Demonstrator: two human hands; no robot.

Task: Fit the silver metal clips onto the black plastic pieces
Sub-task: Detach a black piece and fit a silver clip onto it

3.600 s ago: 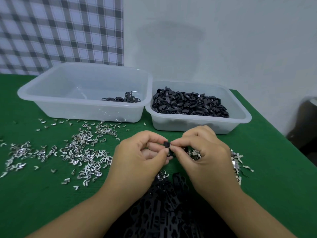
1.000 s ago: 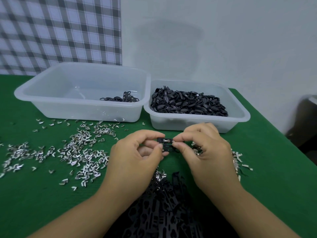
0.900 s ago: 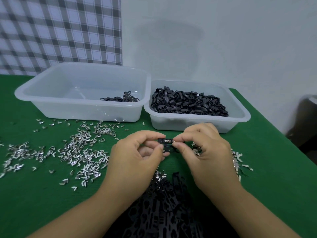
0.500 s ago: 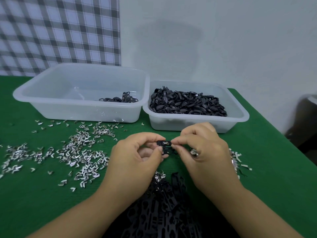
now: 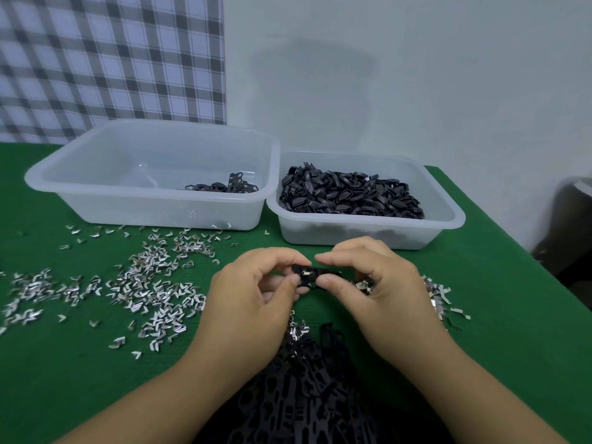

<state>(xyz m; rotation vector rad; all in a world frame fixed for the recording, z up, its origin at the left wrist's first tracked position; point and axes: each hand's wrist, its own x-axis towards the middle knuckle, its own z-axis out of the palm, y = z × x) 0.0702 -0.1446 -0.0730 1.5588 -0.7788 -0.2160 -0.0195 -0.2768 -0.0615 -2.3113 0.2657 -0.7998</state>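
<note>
A small black plastic piece [image 5: 315,273] is held level above the green table between both hands. A silver metal clip [image 5: 306,273] shows on its left part. My left hand [image 5: 253,296] pinches the left end with thumb and forefinger. My right hand [image 5: 373,283] pinches the right end the same way, and also has a few silver clips tucked under its curled fingers. Loose silver clips [image 5: 150,283] lie scattered over the table to the left. A pile of black plastic strips [image 5: 307,395] lies between my forearms.
Two translucent tubs stand at the back: the left tub [image 5: 96,200] holds a few black pieces in its right corner, the right tub [image 5: 448,219] is heaped with black pieces. More silver clips [image 5: 439,296] lie right of my right hand. The table's right edge [image 5: 544,267] runs diagonally.
Both hands stayed at the same spot. The black piece has been turned from end-on to lying level, and the silver clip now shows on it.
</note>
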